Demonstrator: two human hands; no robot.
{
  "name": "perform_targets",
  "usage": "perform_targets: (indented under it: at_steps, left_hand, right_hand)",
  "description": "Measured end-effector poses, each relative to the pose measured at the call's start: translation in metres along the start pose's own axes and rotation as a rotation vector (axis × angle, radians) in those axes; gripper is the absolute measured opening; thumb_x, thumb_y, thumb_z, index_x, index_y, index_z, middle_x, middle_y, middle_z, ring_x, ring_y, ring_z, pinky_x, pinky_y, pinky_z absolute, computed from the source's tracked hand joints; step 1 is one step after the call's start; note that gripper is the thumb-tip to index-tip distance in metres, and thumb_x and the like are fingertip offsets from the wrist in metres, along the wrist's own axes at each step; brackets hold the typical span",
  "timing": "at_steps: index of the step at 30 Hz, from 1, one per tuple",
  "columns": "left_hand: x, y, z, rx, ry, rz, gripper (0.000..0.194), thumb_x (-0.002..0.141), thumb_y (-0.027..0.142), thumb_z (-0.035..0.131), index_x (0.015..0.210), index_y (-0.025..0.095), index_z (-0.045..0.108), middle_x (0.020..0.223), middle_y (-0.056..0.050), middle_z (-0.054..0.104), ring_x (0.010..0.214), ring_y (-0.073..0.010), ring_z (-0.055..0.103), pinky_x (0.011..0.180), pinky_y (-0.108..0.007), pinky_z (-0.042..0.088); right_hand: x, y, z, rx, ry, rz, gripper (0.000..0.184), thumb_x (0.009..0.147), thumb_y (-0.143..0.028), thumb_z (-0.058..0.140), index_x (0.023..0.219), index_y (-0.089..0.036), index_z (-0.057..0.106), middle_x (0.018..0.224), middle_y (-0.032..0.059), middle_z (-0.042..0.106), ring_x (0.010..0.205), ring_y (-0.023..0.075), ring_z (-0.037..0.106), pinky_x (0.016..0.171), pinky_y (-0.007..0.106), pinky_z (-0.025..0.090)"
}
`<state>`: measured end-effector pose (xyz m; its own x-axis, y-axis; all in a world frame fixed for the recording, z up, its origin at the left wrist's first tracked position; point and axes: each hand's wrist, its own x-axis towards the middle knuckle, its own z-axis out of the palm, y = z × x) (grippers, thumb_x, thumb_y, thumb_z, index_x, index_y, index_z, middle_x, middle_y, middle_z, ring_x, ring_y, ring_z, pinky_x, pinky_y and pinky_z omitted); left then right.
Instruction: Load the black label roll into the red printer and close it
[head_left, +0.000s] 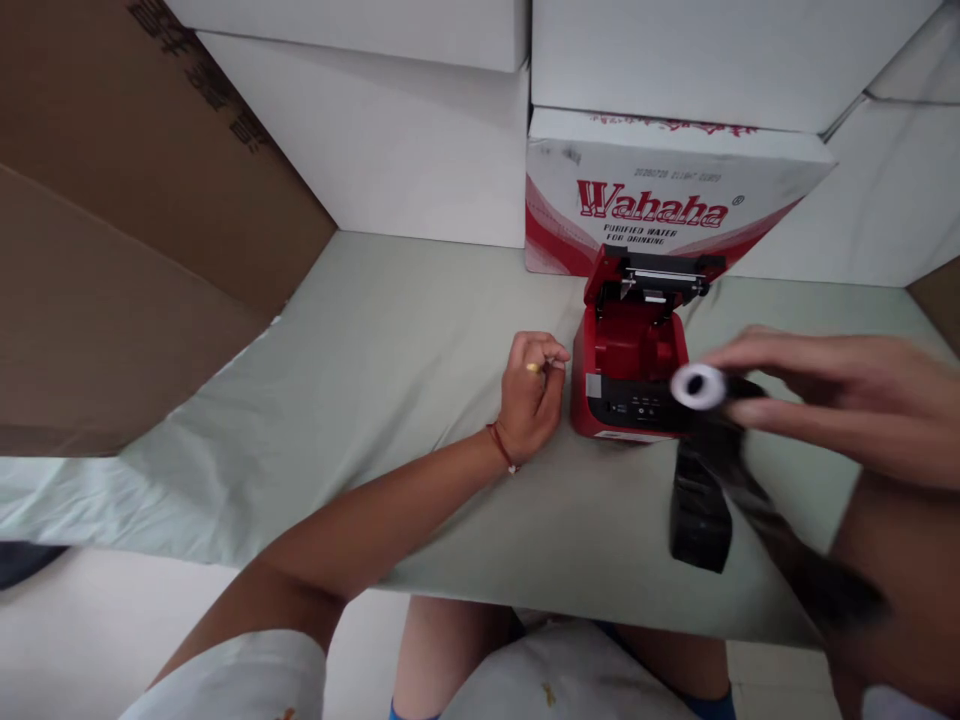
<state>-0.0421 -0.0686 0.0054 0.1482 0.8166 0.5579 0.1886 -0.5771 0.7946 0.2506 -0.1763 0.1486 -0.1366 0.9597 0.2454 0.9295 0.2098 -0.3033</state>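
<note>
A small red printer (630,380) with a black control panel stands on the cloth, its lid (660,275) raised and its red inner bay exposed. My left hand (534,395) rests on the cloth close to the printer's left side, fingers curled in, with nothing visible in them. Over the printer's front right corner, my right hand (810,390) pinches a small white paper roll (697,387), its dark core hole facing me. A blurred black strip (780,530) trails down to the right below the roll. Whether the strip is joined to the roll, I cannot tell.
On the cloth-covered table (420,300), a black block-like object (700,515) lies in front of the printer's right side. Behind it stands a white and red Wahaha water carton (652,200), among stacked white boxes (390,140). A large brown carton (112,250) borders the left.
</note>
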Motion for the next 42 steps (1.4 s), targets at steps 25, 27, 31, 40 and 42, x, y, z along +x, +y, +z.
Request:
perform_targets:
  at_steps: [25,27,31,40,42]
  left_hand:
    - [-0.025,0.024,0.003,0.256,-0.275,0.737,0.055,0.110,0.040,0.057,0.161,0.019,0.053,0.147,-0.011,0.081,0.145,-0.0239,0.072,0.143,-0.044,0.027]
    - [-0.024,0.025,0.002,0.298,-0.259,0.744,0.047,0.111,0.039,0.055,0.155,0.022,0.059,0.145,-0.009,0.082,0.145,-0.0221,0.073,0.145,-0.047,0.023]
    - [-0.023,0.029,0.001,0.357,-0.238,0.764,0.038,0.112,0.033,0.051,0.146,0.020,0.065,0.139,-0.006,0.085,0.142,-0.0186,0.074,0.148,-0.048,0.017]
    - [-0.025,0.036,0.003,0.441,-0.227,0.788,0.038,0.112,0.028,0.055,0.147,0.027,0.070,0.146,0.003,0.082,0.139,-0.0152,0.071,0.145,-0.036,0.020]
    - [-0.027,0.036,0.003,0.455,-0.229,0.800,0.037,0.112,0.030,0.056,0.146,0.031,0.072,0.149,0.006,0.080,0.139,-0.0153,0.069,0.142,-0.035,0.022]
  right_hand:
    - [0.109,-0.040,0.079,-0.313,-0.236,0.033,0.041,0.097,-0.022,0.065,0.133,-0.028,0.084,0.122,0.0131,0.086,0.108,0.0389,0.080,0.086,0.050,0.059]
    - [0.111,-0.042,0.081,-0.336,-0.233,0.053,0.041,0.099,-0.023,0.064,0.135,-0.026,0.083,0.118,0.0138,0.087,0.106,0.0389,0.081,0.086,0.049,0.060]
    - [0.104,-0.042,0.079,-0.235,-0.208,0.035,0.040,0.099,-0.023,0.067,0.135,-0.023,0.083,0.122,0.0145,0.087,0.110,0.0379,0.082,0.094,0.051,0.063]
    - [0.081,0.003,0.055,0.636,0.753,0.142,0.015,0.101,-0.030,0.075,0.101,-0.021,0.087,0.091,0.0064,0.086,0.072,0.0161,0.074,0.066,0.030,0.059]
    - [0.091,0.022,0.063,0.675,0.870,0.165,0.020,0.100,-0.029,0.074,0.112,-0.019,0.086,0.104,0.0102,0.088,0.086,0.0171,0.078,0.073,0.031,0.060]
